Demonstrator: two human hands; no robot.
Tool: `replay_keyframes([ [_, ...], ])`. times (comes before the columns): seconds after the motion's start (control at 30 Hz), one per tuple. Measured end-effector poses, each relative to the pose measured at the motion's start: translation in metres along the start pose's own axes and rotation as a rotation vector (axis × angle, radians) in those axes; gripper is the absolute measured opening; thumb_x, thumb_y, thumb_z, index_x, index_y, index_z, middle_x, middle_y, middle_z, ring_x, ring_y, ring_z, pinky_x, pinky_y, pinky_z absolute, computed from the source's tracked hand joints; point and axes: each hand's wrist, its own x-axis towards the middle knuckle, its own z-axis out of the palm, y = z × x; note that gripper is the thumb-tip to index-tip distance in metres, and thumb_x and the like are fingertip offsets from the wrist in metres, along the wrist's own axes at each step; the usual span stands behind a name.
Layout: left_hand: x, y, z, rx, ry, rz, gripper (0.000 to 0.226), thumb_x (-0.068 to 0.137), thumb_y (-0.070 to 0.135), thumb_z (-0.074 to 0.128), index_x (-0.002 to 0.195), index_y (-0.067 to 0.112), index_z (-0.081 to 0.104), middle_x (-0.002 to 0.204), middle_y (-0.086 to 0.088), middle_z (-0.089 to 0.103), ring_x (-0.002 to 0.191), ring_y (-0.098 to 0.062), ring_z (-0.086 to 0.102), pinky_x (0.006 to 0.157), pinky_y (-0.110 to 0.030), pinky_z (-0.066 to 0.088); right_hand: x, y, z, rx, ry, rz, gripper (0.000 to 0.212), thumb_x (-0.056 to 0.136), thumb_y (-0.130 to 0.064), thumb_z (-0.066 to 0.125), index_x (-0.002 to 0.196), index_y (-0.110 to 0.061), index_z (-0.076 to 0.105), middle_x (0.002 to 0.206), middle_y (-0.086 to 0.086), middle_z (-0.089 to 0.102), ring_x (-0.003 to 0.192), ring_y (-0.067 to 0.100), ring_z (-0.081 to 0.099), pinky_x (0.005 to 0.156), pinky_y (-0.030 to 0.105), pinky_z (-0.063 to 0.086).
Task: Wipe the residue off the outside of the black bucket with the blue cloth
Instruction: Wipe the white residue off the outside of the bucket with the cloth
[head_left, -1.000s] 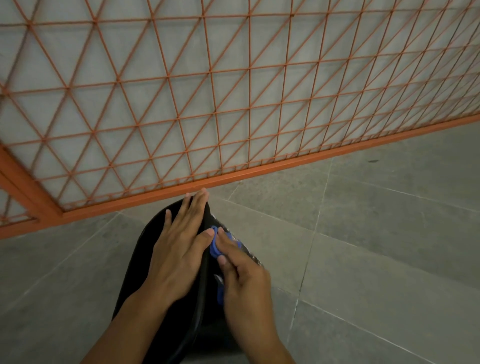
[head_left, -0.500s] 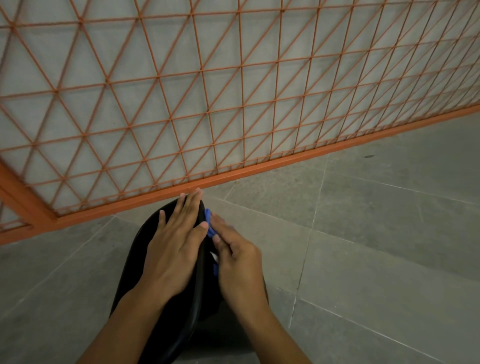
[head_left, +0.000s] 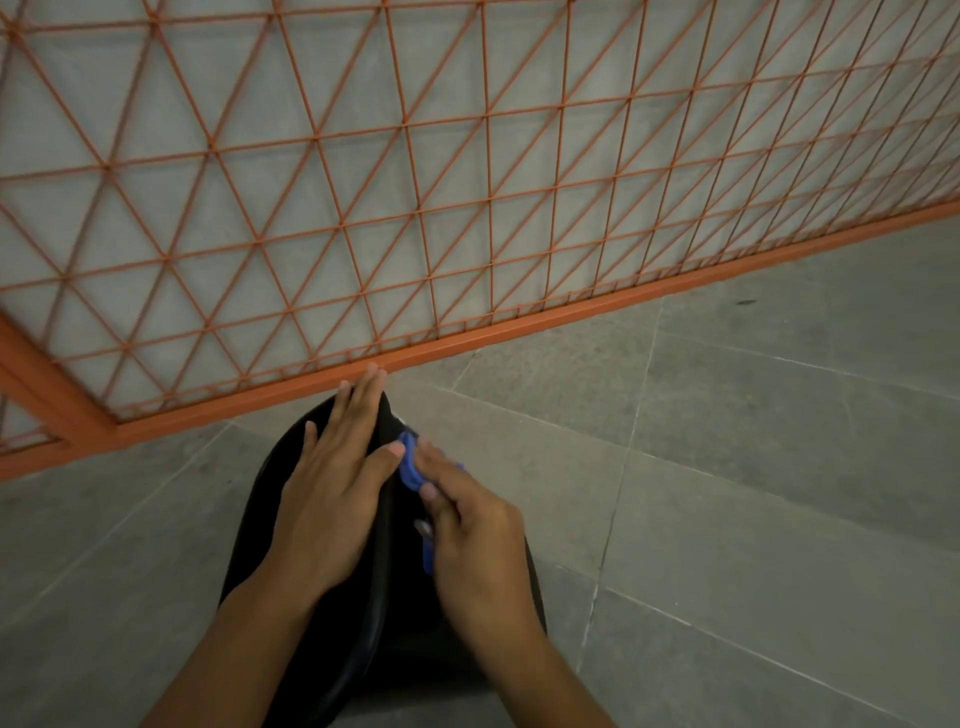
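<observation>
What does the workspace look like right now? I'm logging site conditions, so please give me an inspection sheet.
Surface: grey tiled floor, pale grout lines, one small dark mark far right.
Job's things: black bucket on the floor; blue cloth bunched against its side.
Clutter: nothing seen.
Hands: left hand lies flat on the bucket, fingers spread; right hand grips the cloth and presses it to the bucket.
Cables: nothing seen.
Surroundings: orange wire-mesh panel with an orange frame, standing before a pale wall.
</observation>
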Motion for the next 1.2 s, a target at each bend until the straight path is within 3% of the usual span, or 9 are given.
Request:
replay_keyframes([
  [0.07,0.002,-0.003,-0.005,-0.001,0.048,-0.027,0.060,0.072,0.058,0.023,0.130,0.060,0.010,0.142,0.042,0.006,0.140,0.013,0.004,0.121,-0.034,0.000,0.011,0.015,-0.002,-0.066,0.010,0.095,0.034,0.093,-0.007,0.046,0.123,-0.022,0.055,0.127,-0.007,0.056,0.111,-0.009,0.046,0.097,0.003,0.032],
  [0.2,0.000,-0.003,-0.002,0.005,0.032,-0.003,0.062,0.073,0.057,0.023,0.133,0.059,0.008,0.146,0.039,0.004,0.140,0.014,0.002,0.121,-0.035,0.000,-0.021,0.002,-0.007,-0.053,0.025,0.101,0.035,0.093,-0.013,0.044,0.117,-0.037,0.052,0.117,-0.025,0.052,0.105,-0.022,0.043,0.089,-0.003,0.031],
  [0.37,0.002,0.001,-0.003,0.017,0.032,-0.040,0.062,0.072,0.058,0.023,0.132,0.057,0.005,0.142,0.041,0.001,0.138,0.017,-0.002,0.121,-0.031,-0.001,0.014,0.020,-0.007,-0.087,0.001,0.151,0.031,0.093,-0.006,0.046,0.120,-0.016,0.059,0.117,-0.009,0.059,0.104,-0.005,0.049,0.086,-0.004,0.033],
  [0.5,0.002,0.009,0.003,0.062,0.033,-0.030,0.067,0.071,0.057,0.020,0.136,0.054,0.004,0.148,0.036,0.003,0.138,0.016,-0.001,0.120,-0.031,-0.001,0.004,0.015,-0.018,-0.044,0.063,0.245,0.031,0.094,-0.007,0.044,0.119,-0.016,0.059,0.110,-0.005,0.062,0.103,0.006,0.056,0.073,-0.005,0.036],
  [0.6,0.004,0.007,0.001,0.058,0.024,-0.033,0.068,0.069,0.057,0.019,0.135,0.055,0.004,0.148,0.034,0.005,0.140,0.014,0.000,0.120,-0.029,-0.001,-0.014,0.004,-0.019,-0.081,-0.001,0.107,0.031,0.093,-0.014,0.045,0.120,-0.023,0.058,0.109,-0.020,0.056,0.103,-0.007,0.049,0.083,-0.004,0.034],
  [0.73,0.003,0.011,0.000,0.082,0.044,-0.049,0.063,0.079,0.043,0.029,0.138,0.050,0.009,0.144,0.035,0.006,0.139,0.014,0.000,0.120,-0.029,0.000,0.020,0.033,-0.016,-0.131,0.008,0.243,0.031,0.093,-0.006,0.045,0.120,-0.015,0.059,0.119,-0.004,0.062,0.110,0.004,0.054,0.097,0.011,0.039],
  [0.9,0.002,0.008,0.000,0.036,0.058,-0.045,0.068,0.074,0.053,0.026,0.140,0.049,0.012,0.146,0.034,0.009,0.140,0.012,0.003,0.120,-0.031,0.000,-0.015,0.018,-0.021,-0.135,0.020,0.226,0.031,0.094,-0.010,0.045,0.120,-0.020,0.058,0.110,-0.014,0.057,0.095,-0.006,0.050,0.075,-0.008,0.032],
  [1.13,0.003,0.013,0.000,0.046,0.057,-0.063,0.064,0.079,0.040,0.030,0.140,0.046,0.013,0.144,0.033,0.008,0.141,0.009,0.004,0.120,-0.030,-0.001,0.027,0.039,-0.019,-0.188,0.027,0.346,0.030,0.094,-0.007,0.043,0.117,-0.015,0.061,0.115,0.002,0.065,0.101,0.009,0.059,0.086,0.016,0.044],
  [1.2,0.004,0.016,0.002,0.057,0.046,-0.043,0.064,0.079,0.041,0.030,0.140,0.047,0.010,0.145,0.032,0.007,0.142,0.008,0.004,0.119,-0.029,-0.002,0.010,0.036,-0.023,-0.188,0.040,0.349,0.031,0.094,-0.008,0.044,0.119,-0.017,0.060,0.114,-0.002,0.064,0.098,0.007,0.060,0.082,0.008,0.044],
])
